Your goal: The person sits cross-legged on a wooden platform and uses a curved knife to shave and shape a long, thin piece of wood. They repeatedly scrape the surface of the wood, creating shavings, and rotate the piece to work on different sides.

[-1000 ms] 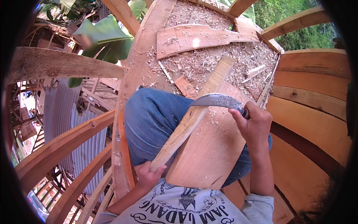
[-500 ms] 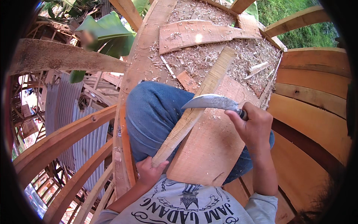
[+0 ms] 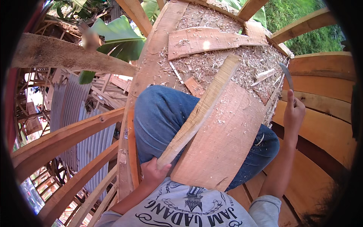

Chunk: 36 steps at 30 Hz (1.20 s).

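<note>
My left hand (image 3: 154, 172) is closed round the near end of a long wooden strip (image 3: 202, 109). The strip slants up and away to the right, across a wide flat board (image 3: 223, 140) that rests over my lap. My right hand (image 3: 294, 110) grips a curved-blade knife (image 3: 288, 77), raised off to the right with its blade upward and apart from the wood. The knife's handle is mostly hidden in my fist. Small shavings are scattered on the wide board.
Shavings (image 3: 196, 68) cover the plank floor ahead, where a cut board (image 3: 206, 39) lies. Curved wooden ribs (image 3: 75, 128) rise at the left, with corrugated sheet metal (image 3: 96, 140) beyond. Planked wooden siding (image 3: 317, 117) stands close on the right. A banana leaf (image 3: 121, 38) hangs at the upper left.
My right hand has lifted the knife from over the strip, up and to the right. The left hand keeps its grip on the strip; the whole view has shifted slightly.
</note>
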Each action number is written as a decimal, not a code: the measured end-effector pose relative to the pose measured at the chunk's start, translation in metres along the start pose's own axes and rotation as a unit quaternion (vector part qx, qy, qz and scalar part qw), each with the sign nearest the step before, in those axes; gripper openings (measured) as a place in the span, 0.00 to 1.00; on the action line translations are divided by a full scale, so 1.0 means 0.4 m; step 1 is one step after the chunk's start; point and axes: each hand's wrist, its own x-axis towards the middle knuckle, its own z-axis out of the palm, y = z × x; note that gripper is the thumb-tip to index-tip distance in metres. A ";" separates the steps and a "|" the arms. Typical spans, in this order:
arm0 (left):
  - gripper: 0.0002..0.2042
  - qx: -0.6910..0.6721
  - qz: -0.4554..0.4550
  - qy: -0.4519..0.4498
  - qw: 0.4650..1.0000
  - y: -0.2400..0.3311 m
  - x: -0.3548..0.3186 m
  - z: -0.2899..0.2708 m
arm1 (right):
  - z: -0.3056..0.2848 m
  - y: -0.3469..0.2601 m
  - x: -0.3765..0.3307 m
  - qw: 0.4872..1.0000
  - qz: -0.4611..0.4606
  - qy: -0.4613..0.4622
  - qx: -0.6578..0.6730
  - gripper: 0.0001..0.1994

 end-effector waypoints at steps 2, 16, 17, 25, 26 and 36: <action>0.21 -0.028 -0.015 -0.018 0.999 -0.033 -0.009 0.007 | 0.025 -0.068 -0.109 0.998 -0.038 -0.045 -0.003 0.28; 0.26 -0.107 -0.047 -0.046 0.992 -0.048 0.004 -0.015 | 0.073 -0.023 0.096 0.998 0.035 0.045 0.023 0.31; 0.26 -0.102 -0.064 -0.048 0.992 -0.050 -0.002 -0.012 | 0.069 -0.035 0.074 0.997 0.010 0.031 0.064 0.30; 0.26 -0.122 -0.080 -0.048 0.988 -0.050 -0.004 -0.013 | 0.131 -0.240 -0.172 0.959 -0.262 -0.109 -0.020 0.28; 0.26 -0.115 -0.086 -0.033 0.989 -0.042 -0.003 -0.010 | 0.150 -0.224 -0.134 0.959 -0.270 -0.075 -0.040 0.28; 0.25 -0.030 -0.029 -0.040 0.998 -0.045 -0.009 -0.006 | 0.100 -0.200 -0.087 0.993 -0.075 -0.065 0.071 0.25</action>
